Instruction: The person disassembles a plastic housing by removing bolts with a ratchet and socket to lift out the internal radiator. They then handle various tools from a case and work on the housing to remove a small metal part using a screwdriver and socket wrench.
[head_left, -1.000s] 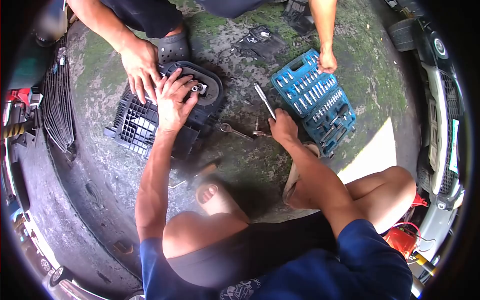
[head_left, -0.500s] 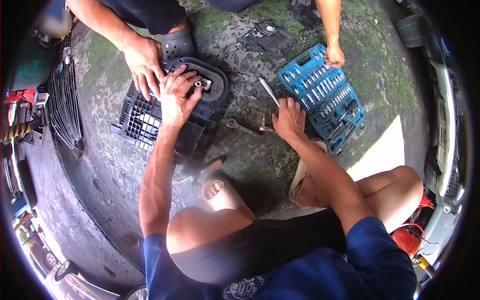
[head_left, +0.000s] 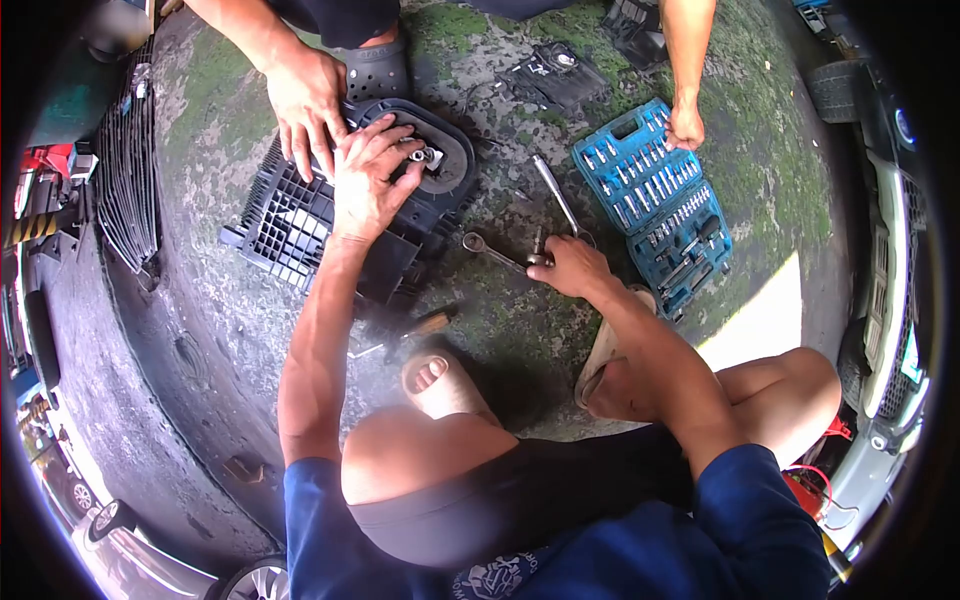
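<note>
Big black plastic housing (head_left: 397,254) on the ground, left hand (head_left: 370,183) spread flat across it.
Blue socket case (head_left: 637,232) lies open just right of the right hand (head_left: 575,265), which is way nearer the tools: long ratchet (head_left: 554,190) pointing away past its knuckles, wrench (head_left: 500,258) slanting toward its thumb, fingers seemingly closed on a stubby ratchet (head_left: 539,259).

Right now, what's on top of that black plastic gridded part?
The person's left hand and another person's hand lie over the part; a silver metal piece shows by the left hand. What the hands cover is hidden.
</note>
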